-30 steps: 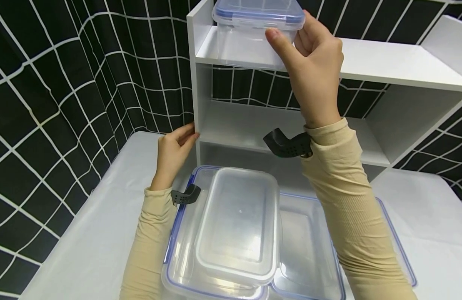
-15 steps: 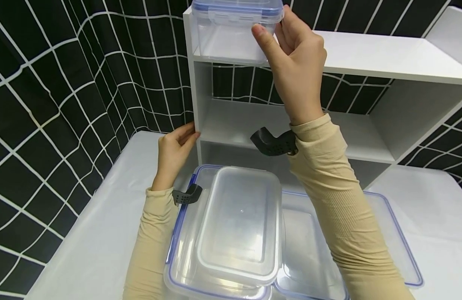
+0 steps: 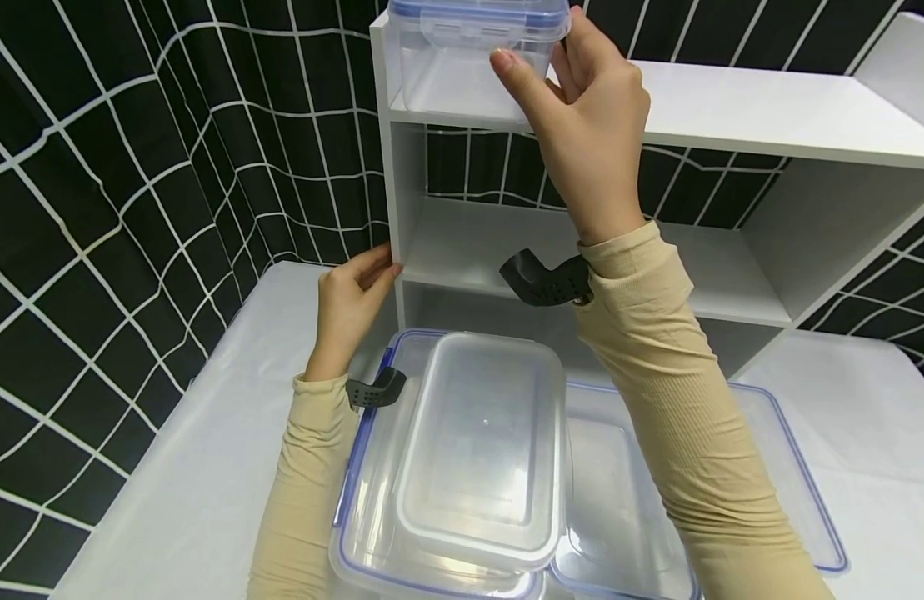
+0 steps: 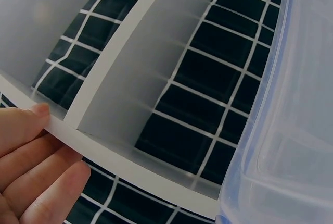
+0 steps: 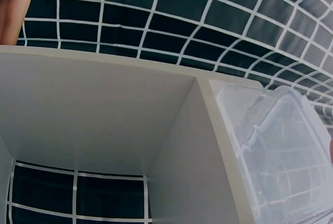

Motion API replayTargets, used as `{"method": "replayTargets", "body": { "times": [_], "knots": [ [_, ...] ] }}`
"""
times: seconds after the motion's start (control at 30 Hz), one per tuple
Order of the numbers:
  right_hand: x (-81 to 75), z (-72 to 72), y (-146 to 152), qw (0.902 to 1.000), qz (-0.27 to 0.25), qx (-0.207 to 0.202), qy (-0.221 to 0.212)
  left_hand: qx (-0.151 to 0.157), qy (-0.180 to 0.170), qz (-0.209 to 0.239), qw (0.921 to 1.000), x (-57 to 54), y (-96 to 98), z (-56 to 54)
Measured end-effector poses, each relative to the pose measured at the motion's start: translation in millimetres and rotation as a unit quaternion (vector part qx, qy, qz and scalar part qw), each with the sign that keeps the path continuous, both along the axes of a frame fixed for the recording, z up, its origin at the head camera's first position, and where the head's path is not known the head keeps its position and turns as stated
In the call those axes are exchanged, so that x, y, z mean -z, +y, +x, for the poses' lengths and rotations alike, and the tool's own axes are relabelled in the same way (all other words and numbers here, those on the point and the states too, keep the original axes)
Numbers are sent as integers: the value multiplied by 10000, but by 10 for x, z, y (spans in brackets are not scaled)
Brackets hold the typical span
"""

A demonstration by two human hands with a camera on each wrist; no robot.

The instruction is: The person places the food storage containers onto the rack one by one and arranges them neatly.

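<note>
Small container [image 3: 462,79]: at 12 o'clock in the head view, by the top-left corner of the white shelf unit [image 3: 761,117], blue lid [image 3: 480,12] uppermost; whether its base touches the top board cannot be told.
Right hand [image 3: 596,133]: at 1 o'clock, pinching the container at its 3 o'clock end, thumb on the front wall, fingers round the side.
Left hand [image 3: 349,304]: at 9 o'clock, pinching the front edge of the side panel [image 3: 392,183] between thumb and fingers.
Handling: probably light, fairly stiff and slick; thin walls may flex.
Where to hold: likely surest just below the lid, across opposite walls, clear of the clips.
Larger containers [image 3: 484,450]: at 6 o'clock, stacked.
</note>
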State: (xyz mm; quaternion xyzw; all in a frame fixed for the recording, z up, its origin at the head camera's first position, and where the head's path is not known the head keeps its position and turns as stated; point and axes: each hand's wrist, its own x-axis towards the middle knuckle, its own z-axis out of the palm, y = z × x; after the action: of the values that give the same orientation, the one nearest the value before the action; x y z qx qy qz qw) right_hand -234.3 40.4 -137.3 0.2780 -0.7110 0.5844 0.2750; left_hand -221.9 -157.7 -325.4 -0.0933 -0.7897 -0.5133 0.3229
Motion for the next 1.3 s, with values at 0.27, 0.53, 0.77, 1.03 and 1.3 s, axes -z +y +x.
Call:
{"method": "replayTargets", "body": {
  "times": [0.27, 0.53, 0.77, 1.03, 1.3],
  "knots": [
    [61, 107, 88, 9996, 58, 206, -195, 7, 25, -16, 10000, -2, -10, -5],
    [267, 335, 259, 9999, -75, 71, -52, -74, -105, -45, 9999, 41, -31, 21],
    [490, 730, 541, 9930, 979, -226, 621, -2, 8, -21, 10000, -4, -46, -9],
    [911, 1143, 923, 9936, 616, -941, 140, 89, -7, -53, 9999, -40, -16, -45],
    [1262, 1339, 1073, 9924, 570, -1080, -137, 13, -61, -37, 10000, -16, -43, -2]
  ]
}}
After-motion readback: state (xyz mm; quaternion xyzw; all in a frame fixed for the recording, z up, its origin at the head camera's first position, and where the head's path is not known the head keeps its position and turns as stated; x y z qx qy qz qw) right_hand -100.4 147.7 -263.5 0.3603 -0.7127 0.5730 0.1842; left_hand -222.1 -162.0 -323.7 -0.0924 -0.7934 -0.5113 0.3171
